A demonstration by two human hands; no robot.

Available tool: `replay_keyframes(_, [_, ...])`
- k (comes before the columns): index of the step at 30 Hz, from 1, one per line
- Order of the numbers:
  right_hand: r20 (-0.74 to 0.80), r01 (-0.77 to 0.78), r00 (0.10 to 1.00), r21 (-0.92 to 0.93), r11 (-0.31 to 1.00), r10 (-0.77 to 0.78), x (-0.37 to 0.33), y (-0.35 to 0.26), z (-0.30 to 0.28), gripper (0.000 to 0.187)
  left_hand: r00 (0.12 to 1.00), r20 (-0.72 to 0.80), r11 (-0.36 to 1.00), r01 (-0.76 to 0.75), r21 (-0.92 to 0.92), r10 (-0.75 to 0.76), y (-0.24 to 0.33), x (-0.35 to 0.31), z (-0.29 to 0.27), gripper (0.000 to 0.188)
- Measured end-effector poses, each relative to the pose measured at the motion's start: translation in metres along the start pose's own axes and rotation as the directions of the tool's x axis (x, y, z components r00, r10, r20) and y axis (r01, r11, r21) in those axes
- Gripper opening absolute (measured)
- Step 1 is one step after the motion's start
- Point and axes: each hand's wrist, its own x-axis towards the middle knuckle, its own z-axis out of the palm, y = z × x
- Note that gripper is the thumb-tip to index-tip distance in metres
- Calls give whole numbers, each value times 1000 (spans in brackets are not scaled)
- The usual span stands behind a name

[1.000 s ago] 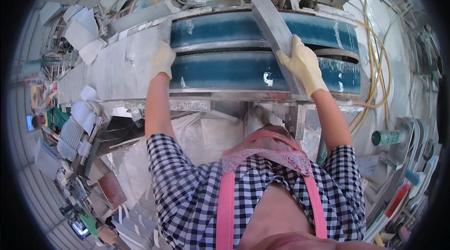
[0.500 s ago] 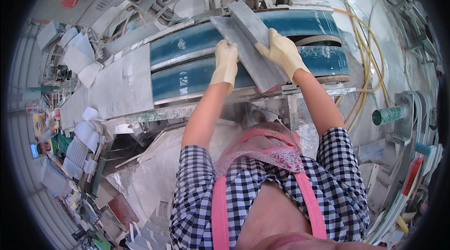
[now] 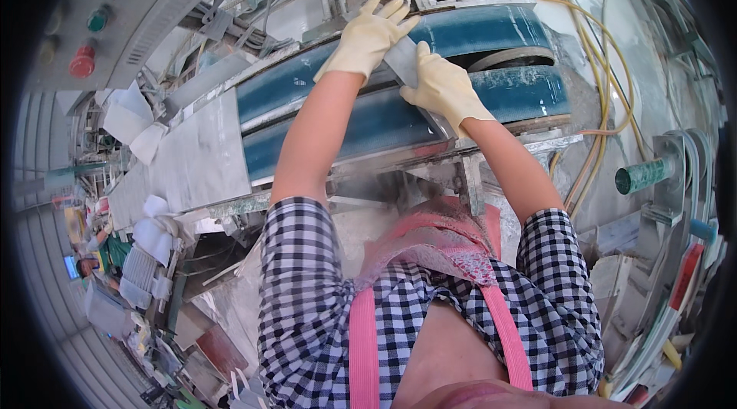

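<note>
A narrow grey slab stands slanted across two blue-green belts, its lower end by the near belt's front edge. Earlier it showed as two broad grey faces; only a thin strip shows now. My left hand, in a cream rubber glove, lies over the slab's far upper end with its fingers stretched and spread. Lower down, on the slab's right side, my right hand wears a matching glove and grips the slab, thumb on the near side. Its fingertips are partly hidden.
A pale sheet-covered bed continues left of the belts. At the upper left hangs a grey control panel with red and green buttons. Yellow hoses run down the right. A green cylinder juts out at the far right.
My left hand has moved from the slab's near left side up to its far end, and its fingers have spread. The slab has turned to a narrower view. My right hand has shifted slightly left.
</note>
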Motion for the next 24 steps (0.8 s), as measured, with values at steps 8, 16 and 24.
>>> replay_keyframes(8, [141,424,900,-73,903,-412,3,11,-4,71,912,411,970,97,-222,3,5,-37,-52,42])
replay_keyframes(16, [545,656,671,-121,745,-503,1,-10,-11,92,817,496,849,461,-257,-293,64,-129,-58,69])
replay_keyframes(24, [-294,537,830,190,822,-474,-64,80,-15,118,581,499,51,683,-729,-642,59,-240,-42,108])
